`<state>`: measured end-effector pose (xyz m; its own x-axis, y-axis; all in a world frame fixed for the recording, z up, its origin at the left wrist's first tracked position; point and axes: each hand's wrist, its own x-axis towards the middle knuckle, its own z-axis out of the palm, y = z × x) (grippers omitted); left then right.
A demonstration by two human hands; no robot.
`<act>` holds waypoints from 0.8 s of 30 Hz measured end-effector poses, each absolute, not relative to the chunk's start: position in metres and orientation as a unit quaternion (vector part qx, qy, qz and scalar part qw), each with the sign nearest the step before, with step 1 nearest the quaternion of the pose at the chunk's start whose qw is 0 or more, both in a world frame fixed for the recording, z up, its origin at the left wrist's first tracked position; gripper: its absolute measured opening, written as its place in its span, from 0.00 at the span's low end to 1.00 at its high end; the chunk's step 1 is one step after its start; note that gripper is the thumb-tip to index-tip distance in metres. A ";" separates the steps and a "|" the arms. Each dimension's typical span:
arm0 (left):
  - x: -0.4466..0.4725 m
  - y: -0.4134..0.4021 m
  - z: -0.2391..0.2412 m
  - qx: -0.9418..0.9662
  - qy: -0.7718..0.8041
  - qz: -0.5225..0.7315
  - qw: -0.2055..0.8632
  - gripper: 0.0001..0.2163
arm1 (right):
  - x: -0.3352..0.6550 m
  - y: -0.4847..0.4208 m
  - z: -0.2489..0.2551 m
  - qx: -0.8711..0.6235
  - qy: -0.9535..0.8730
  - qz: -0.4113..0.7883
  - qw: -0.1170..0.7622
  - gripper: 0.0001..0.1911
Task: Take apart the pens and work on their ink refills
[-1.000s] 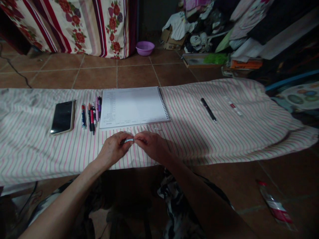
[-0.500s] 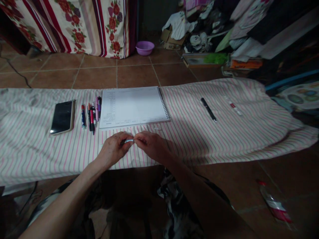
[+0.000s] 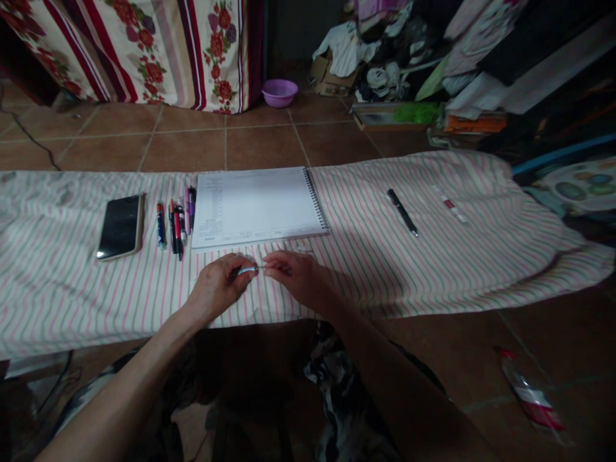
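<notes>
My left hand (image 3: 216, 285) is closed around a slim pen (image 3: 248, 270) with a pale blue-white barrel, held level just above the striped cloth. Out of the barrel's right end comes a thin piece, dark or metallic, perhaps a tip or refill. My right hand (image 3: 296, 276) pinches the far end of that thin piece between thumb and fingertips. A short gap separates the two hands' fingertips. Just beyond them lies a spiral notepad (image 3: 264, 202) with a mostly white page. Near the notepad's lower edge rests a small pale object (image 3: 304, 249), too small to name.
Left of the notepad lie several pens (image 3: 177, 224) and a dark-screened phone (image 3: 121, 226). To the right are a black pen (image 3: 403, 212) and a whitish tube with a red label (image 3: 450, 204). A plastic bottle (image 3: 532, 394) lies on the floor, and a purple basin (image 3: 280, 93) stands beyond.
My right hand has drawn slightly to the right, away from my left. The thin piece now shows between the fingertips, which were nearly touching before.
</notes>
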<state>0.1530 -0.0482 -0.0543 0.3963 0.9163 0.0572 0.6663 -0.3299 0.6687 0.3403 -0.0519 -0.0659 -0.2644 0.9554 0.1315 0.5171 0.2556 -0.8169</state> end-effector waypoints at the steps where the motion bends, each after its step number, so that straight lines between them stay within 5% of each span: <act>1: 0.153 -0.048 -0.054 0.786 0.503 0.218 0.287 0.07 | 0.340 -0.052 -0.066 -0.509 -0.723 0.330 0.331 0.07; 24: 0.154 -0.049 -0.057 0.806 0.488 0.218 0.253 0.07 | 0.337 -0.052 -0.066 -0.483 -0.771 0.279 0.307 0.03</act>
<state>0.1544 -0.0493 -0.0569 0.4279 0.8978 0.1046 0.6776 -0.3952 0.6202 0.3375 -0.0524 -0.0658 -0.3446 0.9165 0.2033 0.5738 0.3770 -0.7270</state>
